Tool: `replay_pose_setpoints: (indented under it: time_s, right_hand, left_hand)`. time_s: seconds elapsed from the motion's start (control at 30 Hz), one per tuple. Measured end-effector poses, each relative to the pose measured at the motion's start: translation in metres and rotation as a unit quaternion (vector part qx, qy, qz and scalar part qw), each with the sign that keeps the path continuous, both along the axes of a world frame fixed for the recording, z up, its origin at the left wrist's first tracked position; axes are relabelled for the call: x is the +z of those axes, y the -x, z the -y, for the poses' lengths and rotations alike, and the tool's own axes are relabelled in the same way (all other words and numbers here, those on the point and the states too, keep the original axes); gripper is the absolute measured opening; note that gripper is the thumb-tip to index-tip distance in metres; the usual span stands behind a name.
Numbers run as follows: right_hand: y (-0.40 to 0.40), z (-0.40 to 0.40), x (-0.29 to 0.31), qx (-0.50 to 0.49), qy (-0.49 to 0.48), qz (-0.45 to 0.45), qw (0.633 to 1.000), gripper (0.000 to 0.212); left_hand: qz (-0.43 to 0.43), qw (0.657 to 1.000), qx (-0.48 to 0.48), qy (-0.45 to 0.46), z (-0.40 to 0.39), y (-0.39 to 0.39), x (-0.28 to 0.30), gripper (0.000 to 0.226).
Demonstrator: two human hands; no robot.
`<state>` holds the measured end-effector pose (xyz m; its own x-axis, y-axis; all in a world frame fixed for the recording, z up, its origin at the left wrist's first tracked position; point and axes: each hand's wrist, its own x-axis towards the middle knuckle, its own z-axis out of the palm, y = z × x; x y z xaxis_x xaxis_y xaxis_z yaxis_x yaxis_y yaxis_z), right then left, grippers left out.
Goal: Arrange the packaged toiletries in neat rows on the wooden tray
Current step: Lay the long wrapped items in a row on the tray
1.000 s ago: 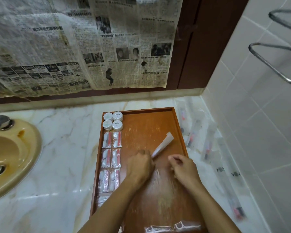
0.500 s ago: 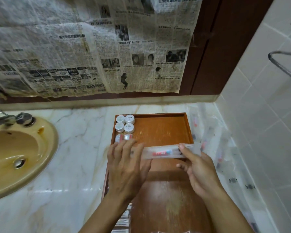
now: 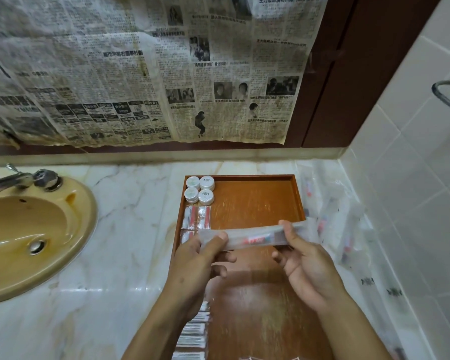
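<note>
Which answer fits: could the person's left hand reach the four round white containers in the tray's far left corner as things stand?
Probably not yet: the left hand is pinching the toothbrush packet; otherwise the path to the containers looks unobstructed.

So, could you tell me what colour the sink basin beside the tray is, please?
The sink basin is a yellowish tan, seen in the head view.

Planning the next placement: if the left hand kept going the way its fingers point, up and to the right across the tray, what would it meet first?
Probably the clear toothbrush packet the left hand already pinches, then the right hand; depth is uncertain.
</note>
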<state>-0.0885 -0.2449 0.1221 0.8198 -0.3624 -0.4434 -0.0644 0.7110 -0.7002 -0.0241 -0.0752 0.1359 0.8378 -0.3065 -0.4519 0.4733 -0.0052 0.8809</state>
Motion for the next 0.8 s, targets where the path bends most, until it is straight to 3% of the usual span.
replay_pose_setpoints:
  time_s: [0.23,0.57,0.8]
  right_hand:
    - [0.002,-0.017,-0.013,0.042,0.057,0.018,0.997,0.027]
    - [-0.005,-0.011,-0.020,0.007,0.132,-0.034,0.991,0.011]
    - [-0.007,-0.013,-0.024,-0.050,0.092,-0.087,0.991,0.011]
  left_hand:
    - [-0.041,0.999,0.021,0.023,0.004,-0.002,-0.005,0.018]
    - [-0.067,0.997,-0.047,0.002,0.009,-0.015,-0.013,0.026]
    - [-0.041,0.991,-0.116,-0.047,0.007,-0.023,-0.012,0.008]
